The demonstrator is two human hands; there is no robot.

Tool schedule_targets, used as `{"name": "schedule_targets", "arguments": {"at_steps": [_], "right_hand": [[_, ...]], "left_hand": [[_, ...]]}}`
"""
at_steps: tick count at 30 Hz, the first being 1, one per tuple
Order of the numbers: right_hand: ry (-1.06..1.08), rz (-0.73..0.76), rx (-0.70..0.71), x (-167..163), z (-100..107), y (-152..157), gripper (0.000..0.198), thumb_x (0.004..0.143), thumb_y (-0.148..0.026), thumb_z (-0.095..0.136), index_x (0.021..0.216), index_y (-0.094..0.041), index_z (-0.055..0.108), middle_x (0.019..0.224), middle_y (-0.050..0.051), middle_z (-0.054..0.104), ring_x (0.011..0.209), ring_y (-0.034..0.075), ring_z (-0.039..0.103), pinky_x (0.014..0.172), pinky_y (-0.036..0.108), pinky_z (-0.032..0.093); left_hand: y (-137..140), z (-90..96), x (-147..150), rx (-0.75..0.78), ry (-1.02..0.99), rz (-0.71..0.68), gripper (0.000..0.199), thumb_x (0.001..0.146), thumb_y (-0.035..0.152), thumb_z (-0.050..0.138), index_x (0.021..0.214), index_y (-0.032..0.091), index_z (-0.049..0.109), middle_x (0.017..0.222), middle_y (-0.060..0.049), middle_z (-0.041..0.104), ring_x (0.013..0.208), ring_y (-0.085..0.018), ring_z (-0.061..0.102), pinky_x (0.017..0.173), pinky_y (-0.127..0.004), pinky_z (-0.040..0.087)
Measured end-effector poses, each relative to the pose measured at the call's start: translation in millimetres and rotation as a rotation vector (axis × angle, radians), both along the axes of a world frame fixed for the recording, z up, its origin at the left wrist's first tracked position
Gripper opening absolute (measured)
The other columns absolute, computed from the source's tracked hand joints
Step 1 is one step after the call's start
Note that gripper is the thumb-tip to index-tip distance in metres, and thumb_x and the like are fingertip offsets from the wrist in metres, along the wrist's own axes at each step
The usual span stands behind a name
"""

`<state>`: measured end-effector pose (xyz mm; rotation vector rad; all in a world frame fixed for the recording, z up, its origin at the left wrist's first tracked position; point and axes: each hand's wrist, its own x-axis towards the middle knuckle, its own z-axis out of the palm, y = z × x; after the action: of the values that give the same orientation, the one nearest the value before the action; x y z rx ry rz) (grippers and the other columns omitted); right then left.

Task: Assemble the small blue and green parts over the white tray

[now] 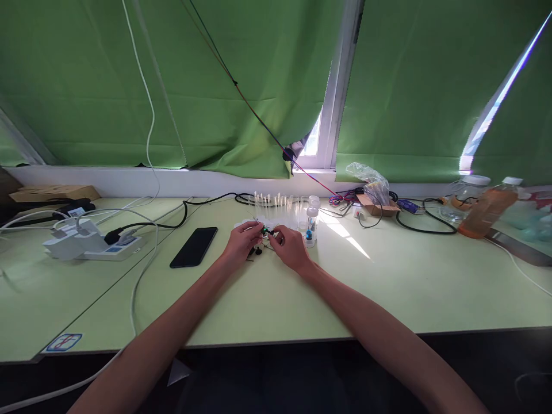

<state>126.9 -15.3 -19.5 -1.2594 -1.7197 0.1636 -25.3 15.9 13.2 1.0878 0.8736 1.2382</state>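
Over the middle of the pale green table, my left hand [241, 240] and my right hand [288, 244] meet with fingertips pinched. Between them is a small dark piece with a green glint [265, 230]; its exact kind is too small to make out. Both hands appear to grip it, one from each side. Below the fingers lie small black parts [258, 250] on the tabletop. Right behind the hands stands a clear rack of thin upright sticks [278, 208], partly hidden. Close to my right hand is a clear tube with blue bits inside [310, 230].
A black phone [194, 247] lies left, beyond it a white power strip [116, 248] with plugs and cables. At the right are a small cardboard box [377, 208], a looped black cable [425, 230], an orange-filled bottle [489, 210] and a clear jar [468, 198].
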Motion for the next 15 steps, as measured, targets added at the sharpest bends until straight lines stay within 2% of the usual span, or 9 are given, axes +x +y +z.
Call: {"name": "schedule_targets", "arguments": {"at_steps": [7,15], "right_hand": [[-0.001,0.007,0.012,-0.3,0.5,-0.3,0.022,0.090,-0.035,0.054,0.101,-0.017,0.063,0.071,-0.001,0.065,0.066,0.012,0.057,0.065,0.022,0.041],[0.026,0.011,0.018,0.0,1.1,-0.4,0.021,0.091,-0.034,0.053,0.100,-0.018,0.063,0.073,0.000,0.066,0.066,0.013,0.058,0.066,0.023,0.041]], "left_hand": [[5.9,-5.1,-0.7,0.002,-0.034,-0.015,0.031,0.059,0.026,0.084,0.082,0.012,0.068,0.075,-0.004,0.066,0.063,-0.009,0.060,0.063,-0.024,0.050],[2.1,-1.8,0.7,-0.037,-0.081,-0.024,0.023,0.060,0.019,0.084,0.077,0.012,0.070,0.080,-0.004,0.066,0.070,-0.011,0.063,0.069,-0.023,0.053]]}}
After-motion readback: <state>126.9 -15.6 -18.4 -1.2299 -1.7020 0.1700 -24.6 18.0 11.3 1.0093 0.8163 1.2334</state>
